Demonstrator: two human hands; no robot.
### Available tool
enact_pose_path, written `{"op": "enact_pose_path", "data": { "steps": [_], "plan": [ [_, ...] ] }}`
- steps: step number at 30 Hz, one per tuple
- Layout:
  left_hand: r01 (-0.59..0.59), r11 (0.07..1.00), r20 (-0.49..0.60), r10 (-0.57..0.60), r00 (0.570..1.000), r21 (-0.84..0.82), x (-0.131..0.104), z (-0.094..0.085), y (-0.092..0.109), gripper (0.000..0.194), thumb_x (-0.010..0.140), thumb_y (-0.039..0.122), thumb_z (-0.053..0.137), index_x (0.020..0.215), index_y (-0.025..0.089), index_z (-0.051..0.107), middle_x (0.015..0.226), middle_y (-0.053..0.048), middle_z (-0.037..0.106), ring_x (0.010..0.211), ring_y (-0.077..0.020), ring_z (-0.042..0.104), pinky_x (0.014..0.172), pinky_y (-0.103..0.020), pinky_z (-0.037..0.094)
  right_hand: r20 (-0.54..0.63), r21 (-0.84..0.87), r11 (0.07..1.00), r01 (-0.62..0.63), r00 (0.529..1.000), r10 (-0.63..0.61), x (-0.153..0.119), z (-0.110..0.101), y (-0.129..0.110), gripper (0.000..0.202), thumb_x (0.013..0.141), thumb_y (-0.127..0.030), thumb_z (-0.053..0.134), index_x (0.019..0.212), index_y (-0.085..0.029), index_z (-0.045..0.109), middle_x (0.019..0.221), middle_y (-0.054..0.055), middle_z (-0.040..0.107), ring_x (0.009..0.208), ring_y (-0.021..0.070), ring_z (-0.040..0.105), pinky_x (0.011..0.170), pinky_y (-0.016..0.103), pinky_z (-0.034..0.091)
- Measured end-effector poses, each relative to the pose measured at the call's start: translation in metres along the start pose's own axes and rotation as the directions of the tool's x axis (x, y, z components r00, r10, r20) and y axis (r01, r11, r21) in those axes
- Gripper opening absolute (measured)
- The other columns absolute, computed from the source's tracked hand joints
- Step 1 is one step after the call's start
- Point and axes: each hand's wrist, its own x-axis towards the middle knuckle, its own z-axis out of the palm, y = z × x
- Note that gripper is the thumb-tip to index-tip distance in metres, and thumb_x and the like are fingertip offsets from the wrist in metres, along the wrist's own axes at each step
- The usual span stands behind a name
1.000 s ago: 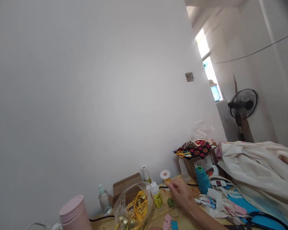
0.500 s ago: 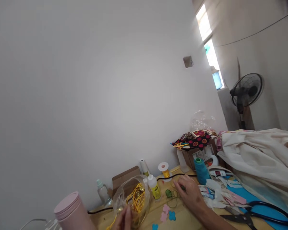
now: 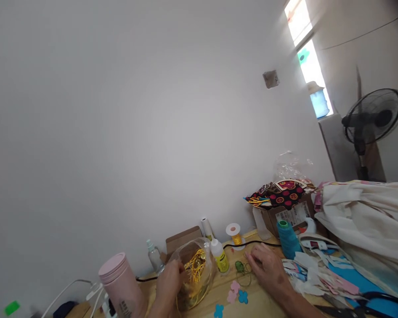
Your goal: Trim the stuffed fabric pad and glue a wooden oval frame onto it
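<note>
My left hand point(image 3: 170, 280) is at the left side of a clear plastic bag point(image 3: 207, 280), its fingers bent together near the rim. What the fingertips hold, if anything, is hidden. Inside the bag lie tangled yellow cords point(image 3: 196, 265) and small gold-coloured bells point(image 3: 201, 257). My right hand point(image 3: 268, 267) rests on the wooden table, fingers lying forward, with nothing visible in them. Just left of it sit a small green ball of thread point(image 3: 239, 266) and its loose loop. Pink felt flower shapes point(image 3: 232, 295) and blue ones point(image 3: 243, 297) lie between my hands.
A glue bottle point(image 3: 220, 256) and a spool of yellow cord point(image 3: 235, 236) stand behind. A pink tumbler point(image 3: 121, 282) is at left. Rightward are a teal thread cone point(image 3: 288, 240), fabric scraps point(image 3: 318, 274), black scissors point(image 3: 354, 307) and a cardboard box point(image 3: 268, 218) of patterned cloth.
My left hand has moved up and forward to the bag's left rim. The right hand stays beside the green thread. The camera view has turned slightly left.
</note>
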Motion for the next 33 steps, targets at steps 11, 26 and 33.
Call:
{"op": "enact_pose_path", "data": {
  "steps": [11, 26, 33],
  "plan": [
    [0.033, 0.981, -0.076, -0.048, 0.996, -0.190, 0.013, -0.075, 0.013, 0.026, 0.082, 0.028, 0.050, 0.105, 0.018, 0.053, 0.109, -0.006, 0.056, 0.090, -0.0199, 0.056, 0.075, -0.039, 0.048, 0.040, 0.069, 0.997, 0.019, 0.999, -0.022, -0.001, -0.004, 0.001, 0.041, 0.084, -0.036, 0.036, 0.047, -0.021, 0.043, 0.054, 0.002, 0.050, 0.055, 0.0148, 0.048, 0.051, 0.025, 0.034],
    [-0.302, 0.652, -0.486, -0.117, 0.866, -0.695, 0.044, -0.199, 0.055, 0.028, 0.082, 0.028, 0.050, 0.107, 0.016, 0.051, 0.108, -0.007, 0.056, 0.088, -0.0193, 0.057, 0.073, -0.040, 0.049, 0.008, 0.090, 0.996, 0.027, 1.000, -0.028, 0.000, -0.005, 0.000, 0.045, 0.085, -0.041, 0.032, 0.045, -0.021, 0.039, 0.050, 0.001, 0.049, 0.048, 0.0135, 0.048, 0.047, 0.024, 0.034],
    [-0.584, 0.542, -0.769, -0.204, 0.606, -0.604, 0.043, -0.266, 0.072, 0.020, 0.083, 0.023, 0.049, 0.098, 0.011, 0.054, 0.096, -0.005, 0.058, 0.087, -0.0144, 0.057, 0.074, -0.031, 0.048, 0.005, 0.093, 0.995, 0.027, 1.000, -0.028, 0.000, -0.008, -0.003, 0.045, 0.085, -0.041, 0.031, 0.045, -0.021, 0.038, 0.049, 0.001, 0.049, 0.047, 0.0138, 0.048, 0.046, 0.024, 0.034]
  ]
}}
